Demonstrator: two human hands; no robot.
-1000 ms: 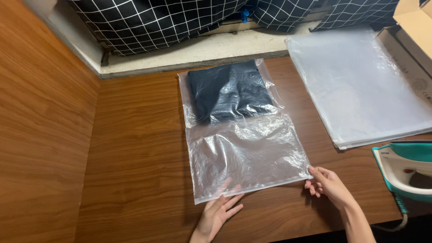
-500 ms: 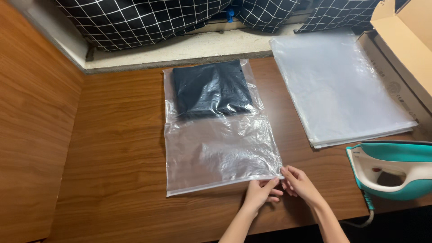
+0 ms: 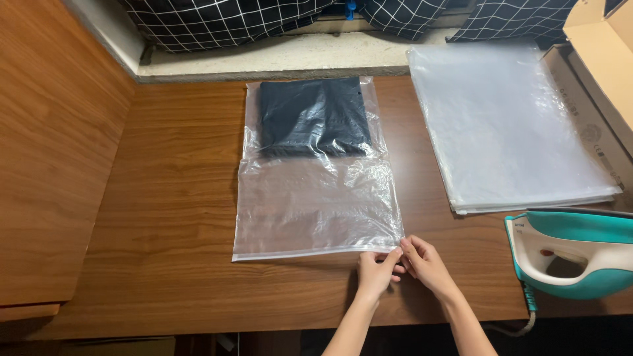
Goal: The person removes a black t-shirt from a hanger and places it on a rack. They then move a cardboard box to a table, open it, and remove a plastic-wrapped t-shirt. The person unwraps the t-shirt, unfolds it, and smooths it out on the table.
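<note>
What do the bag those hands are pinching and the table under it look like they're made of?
The bag looks like thin clear plastic film: glossy, wrinkled, with the dark folded cloth showing through. The table looks like brown wood or wood-grain laminate, smooth with a low sheen; which one can't be told.

Garment (image 3: 313,118) inside bag (image 3: 316,204) mid-table (image 3: 171,198); bag stack (image 3: 508,125) right, iron (image 3: 573,254) before it.

Clear plastic bag (image 3: 316,198) lies flat on the table (image 3: 171,198); folded dark garment (image 3: 312,117) fills its far end, near half empty.
</note>
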